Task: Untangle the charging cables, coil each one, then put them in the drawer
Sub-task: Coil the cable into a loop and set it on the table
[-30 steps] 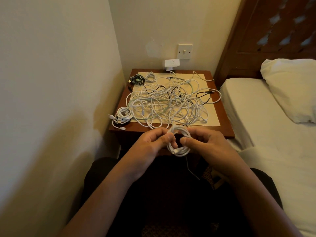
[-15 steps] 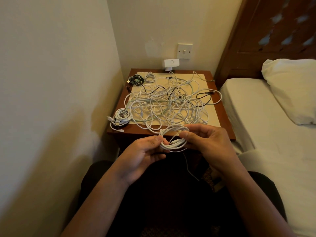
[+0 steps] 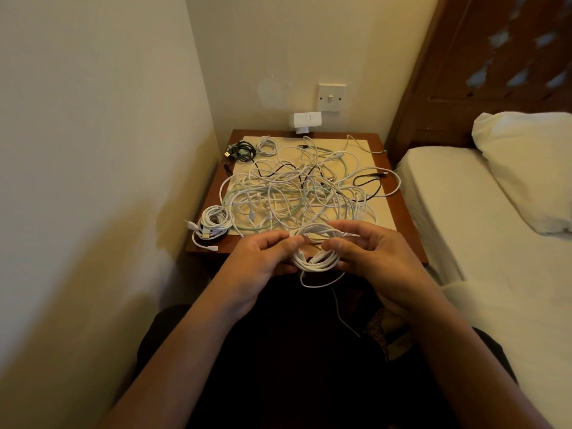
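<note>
My left hand (image 3: 263, 258) and right hand (image 3: 368, 255) hold a smooth white plastic-sheathed cable coil (image 3: 315, 258). Nightstand (image 3: 402, 218): polished brown wood. Mat (image 3: 371, 150): matt cream. Bedsheet (image 3: 495, 243): white cloth.

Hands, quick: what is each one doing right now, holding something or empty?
Left hand: closed, fingers pinching the white cable coil on its left side.
Right hand: closed on the same white cable coil, holding its right side.
</note>
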Motion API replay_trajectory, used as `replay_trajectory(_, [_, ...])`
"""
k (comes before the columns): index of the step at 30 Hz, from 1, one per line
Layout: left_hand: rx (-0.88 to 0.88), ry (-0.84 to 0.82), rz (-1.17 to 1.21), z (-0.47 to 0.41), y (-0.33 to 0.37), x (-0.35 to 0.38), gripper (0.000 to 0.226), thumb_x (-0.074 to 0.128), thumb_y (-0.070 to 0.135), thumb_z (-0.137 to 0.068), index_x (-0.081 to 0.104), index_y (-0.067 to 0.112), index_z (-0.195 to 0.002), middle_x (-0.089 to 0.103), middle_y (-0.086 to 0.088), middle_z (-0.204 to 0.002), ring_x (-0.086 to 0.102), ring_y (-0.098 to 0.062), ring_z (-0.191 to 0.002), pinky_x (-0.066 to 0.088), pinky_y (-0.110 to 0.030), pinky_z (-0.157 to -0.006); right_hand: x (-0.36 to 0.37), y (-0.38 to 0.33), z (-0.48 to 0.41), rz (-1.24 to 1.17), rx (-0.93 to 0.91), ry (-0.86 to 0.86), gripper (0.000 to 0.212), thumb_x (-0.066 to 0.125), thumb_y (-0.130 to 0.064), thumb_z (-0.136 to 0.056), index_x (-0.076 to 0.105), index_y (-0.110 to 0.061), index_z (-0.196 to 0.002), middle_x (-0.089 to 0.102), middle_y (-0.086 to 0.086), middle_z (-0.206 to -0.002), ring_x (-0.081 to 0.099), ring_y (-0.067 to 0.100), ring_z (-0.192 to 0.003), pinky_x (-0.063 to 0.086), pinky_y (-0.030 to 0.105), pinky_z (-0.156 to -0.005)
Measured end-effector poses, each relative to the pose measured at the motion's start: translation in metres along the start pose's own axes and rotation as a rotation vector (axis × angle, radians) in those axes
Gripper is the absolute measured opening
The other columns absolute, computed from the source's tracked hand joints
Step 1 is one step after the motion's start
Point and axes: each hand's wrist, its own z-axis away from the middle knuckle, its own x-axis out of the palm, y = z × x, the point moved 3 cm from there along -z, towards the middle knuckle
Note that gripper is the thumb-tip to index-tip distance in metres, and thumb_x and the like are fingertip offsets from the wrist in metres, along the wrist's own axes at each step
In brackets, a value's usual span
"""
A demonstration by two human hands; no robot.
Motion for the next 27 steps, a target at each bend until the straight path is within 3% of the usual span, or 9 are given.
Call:
replay_trajectory(5, [0.049, 0.052, -0.057, -0.012, -0.006, 0.000, 0.018, 0.066, 0.014, -0.097, 0.076, 0.003, -0.108, 0.075, -0.013, -0.098, 0.067, -0.019, -0.089, 0.056, -0.023, -0.073, -0.002, 0.004, -0.007, -0.195, 0.094, -0.013, 0.037, 0.070, -0.008, -0.085, 0.062, -0.006, -0.121, 0.078, 0.015, -0.095, 0.076, 0.022, -0.088, 0.061, 0.028, -0.071])
replay_trajectory(10, [0.050, 0.026, -0.129, -0.018, -0.008, -0.005, 0.016, 0.067, 0.012, -0.097, 0.077, 0.002, -0.104, 0.077, -0.013, -0.097, 0.070, -0.015, -0.087, 0.058, -0.024, -0.076, -0.003, 0.009, -0.017, -0.242, 0.093, 0.009, 0.033, 0.069, -0.007, -0.085, 0.061, -0.008, -0.118, 0.077, 0.010, -0.089, 0.076, 0.019, -0.083, 0.059, 0.030, -0.070])
replay_trajectory(13, [0.054, 0.055, -0.071, -0.022, -0.005, -0.009, 0.018, 0.066, 0.010, -0.096, 0.075, -0.003, -0.104, 0.077, -0.018, -0.101, 0.072, -0.017, -0.088, 0.061, -0.025, -0.077, 0.002, 0.008, -0.020, -0.075, 0.070, -0.047, 0.021, 0.061, -0.005, -0.099, 0.058, -0.012, -0.118, 0.076, 0.006, -0.084, 0.073, 0.018, -0.080, 0.055, 0.035, -0.078])
replay_trajectory(16, [0.088, 0.146, -0.057, -0.026, 0.001, -0.011, 0.014, 0.068, 0.007, -0.095, 0.075, -0.002, -0.102, 0.078, -0.016, -0.096, 0.075, -0.021, -0.086, 0.061, -0.028, -0.076, 0.003, -0.001, -0.026, 0.262, -0.068, 0.011, 0.028, 0.070, -0.011, -0.096, 0.060, -0.021, -0.120, 0.078, 0.005, -0.089, 0.077, 0.019, -0.085, 0.059, 0.043, -0.086])
replay_trajectory(20, [0.135, 0.241, -0.083, -0.036, 0.010, -0.020, 0.016, 0.076, 0.011, -0.089, 0.077, 0.006, -0.104, 0.078, -0.016, -0.095, 0.075, -0.034, -0.090, 0.062, -0.043, -0.084, 0.005, -0.016, -0.034, 0.496, -0.208, 0.040, 0.030, 0.077, -0.018, -0.092, 0.067, -0.027, -0.118, 0.078, -0.002, -0.089, 0.077, 0.012, -0.082, 0.063, 0.043, -0.081])
replay_trajectory(23, [0.180, 0.233, -0.181, -0.045, 0.026, -0.024, 0.015, 0.075, 0.011, -0.091, 0.077, 0.011, -0.106, 0.079, -0.009, -0.094, 0.077, -0.027, -0.087, 0.062, -0.040, -0.081, 0.005, -0.024, -0.047, 0.533, -0.228, 0.020, 0.035, 0.077, -0.023, -0.092, 0.067, -0.026, -0.125, 0.079, -0.008, -0.094, 0.076, 0.006, -0.088, 0.063, 0.037, -0.084])
replay_trajectory(27, [0.219, 0.301, -0.189, -0.078, 0.061, -0.054, 0.015, 0.071, 0.012, -0.094, 0.076, 0.012, -0.108, 0.078, -0.010, -0.096, 0.077, -0.022, -0.085, 0.062, -0.030, -0.074, -0.005, -0.038, -0.067, 0.650, -0.307, 0.025, 0.041, 0.076, -0.032, -0.091, 0.065, -0.031, -0.130, 0.075, -0.016, -0.109, 0.069, -0.007, -0.098, 0.056, 0.013, -0.082])
